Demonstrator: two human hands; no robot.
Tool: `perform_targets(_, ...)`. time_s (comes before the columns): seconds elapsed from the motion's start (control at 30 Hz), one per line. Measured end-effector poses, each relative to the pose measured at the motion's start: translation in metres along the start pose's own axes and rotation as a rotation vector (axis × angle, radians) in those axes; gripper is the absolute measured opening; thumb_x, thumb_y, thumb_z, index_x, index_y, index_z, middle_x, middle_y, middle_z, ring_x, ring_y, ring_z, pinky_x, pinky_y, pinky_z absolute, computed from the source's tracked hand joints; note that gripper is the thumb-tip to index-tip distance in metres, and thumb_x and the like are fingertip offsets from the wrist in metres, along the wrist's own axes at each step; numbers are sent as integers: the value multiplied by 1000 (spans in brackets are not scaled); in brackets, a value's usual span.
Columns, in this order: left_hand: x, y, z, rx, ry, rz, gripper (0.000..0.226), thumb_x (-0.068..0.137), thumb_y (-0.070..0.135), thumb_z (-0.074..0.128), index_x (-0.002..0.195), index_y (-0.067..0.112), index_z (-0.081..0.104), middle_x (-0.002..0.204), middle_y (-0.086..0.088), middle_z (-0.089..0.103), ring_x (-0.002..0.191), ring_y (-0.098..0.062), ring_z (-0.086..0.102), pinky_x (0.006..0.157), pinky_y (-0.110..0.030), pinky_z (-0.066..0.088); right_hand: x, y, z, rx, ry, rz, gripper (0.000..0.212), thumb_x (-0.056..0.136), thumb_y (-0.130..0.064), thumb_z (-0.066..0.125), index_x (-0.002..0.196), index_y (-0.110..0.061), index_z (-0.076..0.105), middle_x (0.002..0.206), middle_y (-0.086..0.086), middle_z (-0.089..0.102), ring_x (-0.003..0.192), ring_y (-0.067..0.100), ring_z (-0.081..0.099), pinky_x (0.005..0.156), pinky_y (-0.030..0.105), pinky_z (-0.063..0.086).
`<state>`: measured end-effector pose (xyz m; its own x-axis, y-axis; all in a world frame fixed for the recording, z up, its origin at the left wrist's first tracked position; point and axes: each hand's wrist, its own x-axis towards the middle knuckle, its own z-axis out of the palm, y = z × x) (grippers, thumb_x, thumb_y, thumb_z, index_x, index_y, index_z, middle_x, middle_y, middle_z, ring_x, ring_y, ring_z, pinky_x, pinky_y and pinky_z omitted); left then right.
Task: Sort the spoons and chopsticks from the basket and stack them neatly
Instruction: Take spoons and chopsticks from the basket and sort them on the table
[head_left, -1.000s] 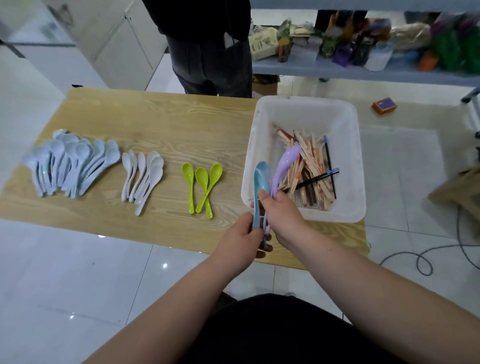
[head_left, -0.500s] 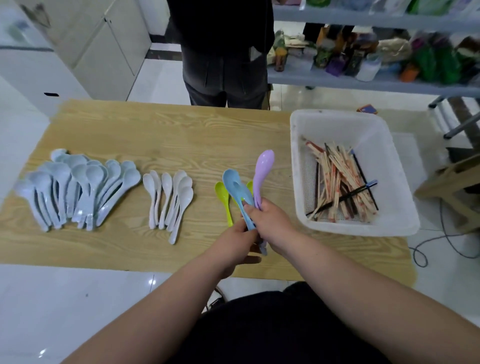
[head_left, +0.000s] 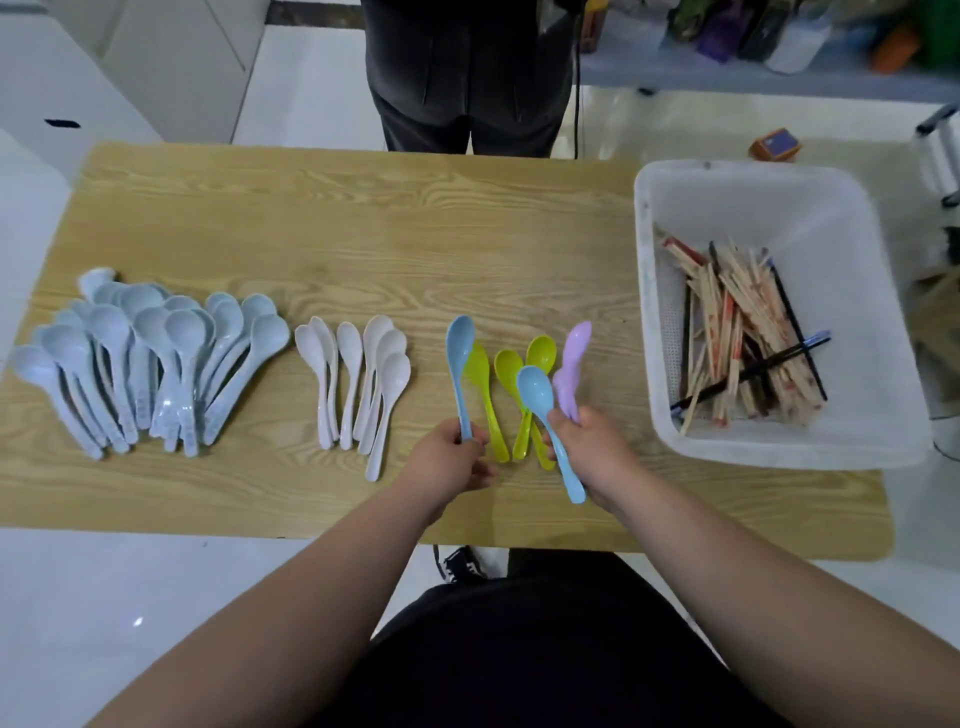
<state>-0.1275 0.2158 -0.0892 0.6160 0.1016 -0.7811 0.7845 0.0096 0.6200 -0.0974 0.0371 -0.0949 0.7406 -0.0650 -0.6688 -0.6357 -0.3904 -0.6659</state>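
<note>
Left hand (head_left: 449, 460) curls round the handle end of the left blue spoon (head_left: 460, 358). Bowl points far, long axis near-far, and it sits over the left edge of the green spoons (head_left: 509, 366). Can't tell if it touches them. Right hand (head_left: 589, 452) grips the second blue spoon (head_left: 537, 389) and the purple spoon (head_left: 576, 345) together, handles in the fist, bowls far and fanned slightly apart. The blue handle pokes out the near side of that hand.

Green spoons lie on the table (head_left: 363, 234) between the two hands, bowls far. Left of them is a row of white spoons (head_left: 358, 384), then a big pale grey-blue pile (head_left: 145, 364) at the far left, all on the same axis. The basket (head_left: 644, 312) is at the right end, just right of the right hand, and only chopsticks (head_left: 737, 343) show in it.

Likely step: lay down blue and purple as new groups. Bare wood lies between the green spoons and the basket, nearer the right hand. The held spoons already line up with the rows, so little turning is needed.
</note>
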Motion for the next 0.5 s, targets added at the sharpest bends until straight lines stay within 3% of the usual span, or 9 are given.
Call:
perform_targets(0.1, 21, -5, -14, 226, 134, 42, 20, 98, 7, 48, 92, 17, 63, 91, -11, 64, 66, -22, 63, 59, -31, 57, 17, 4, 5, -59, 112, -1, 26, 104, -31, 48, 84, -17, 57, 76, 0, 64, 76, 24, 60, 64, 32, 41)
perform_targets(0.2, 36, -5, -23, 503, 214, 135, 19, 94, 12, 51, 102, 23, 64, 93, -9, 69, 75, -27, 67, 64, -37, 56, 31, 4, 9, -145, 224, -46, 24, 105, -31, 47, 98, -12, 62, 93, 10, 66, 91, 31, 61, 72, 32, 37)
perform_targets(0.33, 43, -4, -19, 698, 188, 203, 44, 90, 18, 62, 131, 22, 49, 104, 0, 64, 87, -23, 62, 73, -36, 50, 50, 5, 11, -260, 222, -66, 28, 104, -26, 49, 112, -4, 64, 110, 22, 68, 104, 39, 62, 75, 36, 37)
perform_targets(0.5, 53, -5, -11, 858, 87, 251, 74, 84, 34, 69, 145, 29, 27, 103, -3, 68, 95, -27, 65, 73, -34, 44, 62, -1, 23, -407, 198, -84, 29, 100, -29, 52, 111, -4, 63, 111, 22, 67, 105, 42, 62, 80, 41, 45)
